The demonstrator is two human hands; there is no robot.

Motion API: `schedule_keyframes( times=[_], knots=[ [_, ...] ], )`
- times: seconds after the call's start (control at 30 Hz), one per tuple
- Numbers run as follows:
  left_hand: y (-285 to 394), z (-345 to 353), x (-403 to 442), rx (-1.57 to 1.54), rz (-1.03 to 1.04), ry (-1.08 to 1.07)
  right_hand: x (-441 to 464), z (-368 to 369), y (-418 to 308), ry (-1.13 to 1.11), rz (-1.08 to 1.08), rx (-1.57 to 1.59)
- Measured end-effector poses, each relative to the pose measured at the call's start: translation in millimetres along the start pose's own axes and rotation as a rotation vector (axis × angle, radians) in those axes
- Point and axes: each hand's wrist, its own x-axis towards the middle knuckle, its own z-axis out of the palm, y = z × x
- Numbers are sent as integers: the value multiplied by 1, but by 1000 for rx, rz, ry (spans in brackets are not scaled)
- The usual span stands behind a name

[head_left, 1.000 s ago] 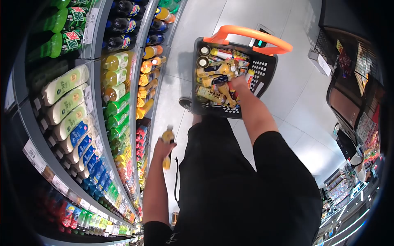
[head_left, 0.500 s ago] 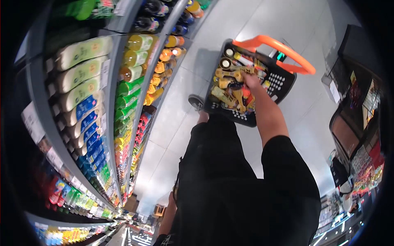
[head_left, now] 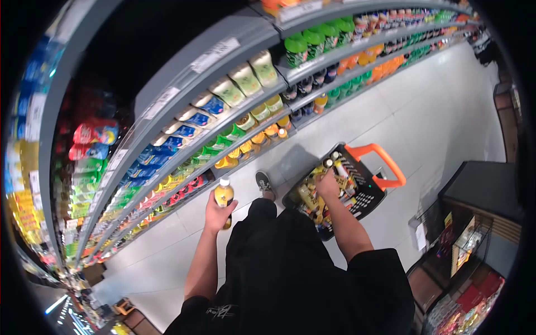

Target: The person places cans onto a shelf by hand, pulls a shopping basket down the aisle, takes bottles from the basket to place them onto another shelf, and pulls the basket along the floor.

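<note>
My left hand (head_left: pixel 216 213) is wrapped round a bottle (head_left: pixel 224 194) with a white cap and yellow contents, held upright beside the shelves. On the right, my right hand (head_left: pixel 328 185) reaches into a black basket (head_left: pixel 368 192) with an orange handle (head_left: pixel 385 162). Several yellow-labelled bottles and packages (head_left: pixel 312 196) fill the basket. My right fingers are bent among these items, and what they hold, if anything, is too small to make out.
Shelves of bottles (head_left: pixel 245 78) curve along the left and top. My shoe (head_left: pixel 262 180) stands on the grey tiled floor (head_left: pixel 391 117) beside the basket. Dark display stands (head_left: pixel 474 190) with packaged goods are at the right.
The view has turned, showing more shelving across the top. My left hand, low and mostly hidden half a second ago, is now raised with the bottle. My right hand is nearer the basket's round lids.
</note>
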Motion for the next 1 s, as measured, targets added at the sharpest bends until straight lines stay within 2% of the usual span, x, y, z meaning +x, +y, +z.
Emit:
schedule_keyframes(
  times=[0.07,0.2,0.3,0.37,0.4,0.5,0.53,0.6,0.7,0.8,0.9,0.93,1.0],
  knots=[
    [52,-7,9,-90,154,-36,-22,-29,-23,44,-124,-79],
    [145,-50,18,-273,466,-71,-82,-130,-101,168,-452,11],
    [219,-106,22,-25,1046,52,-156,-228,-183,226,-532,133],
    [250,-130,20,-123,1118,66,-177,-259,-213,460,-831,464],
    [267,-144,20,-72,1186,114,-189,-276,-234,581,-973,545],
    [315,-178,24,139,1397,260,-195,-311,-282,757,-1096,623],
    [325,-182,31,178,1425,298,-199,-323,-303,851,-1169,529],
    [340,-189,47,244,1447,353,-203,-339,-349,1031,-1303,332],
    [346,-191,84,254,1383,288,-185,-341,-401,1068,-1351,172],
    [349,-192,116,213,1245,277,-156,-340,-442,965,-1348,204],
    [354,-190,137,41,1048,160,-143,-338,-479,871,-1174,344],
    [360,-197,139,111,880,39,-133,-338,-490,785,-1095,377],
    [358,-191,161,118,777,85,-128,-334,-509,708,-1069,417]
  ],
)
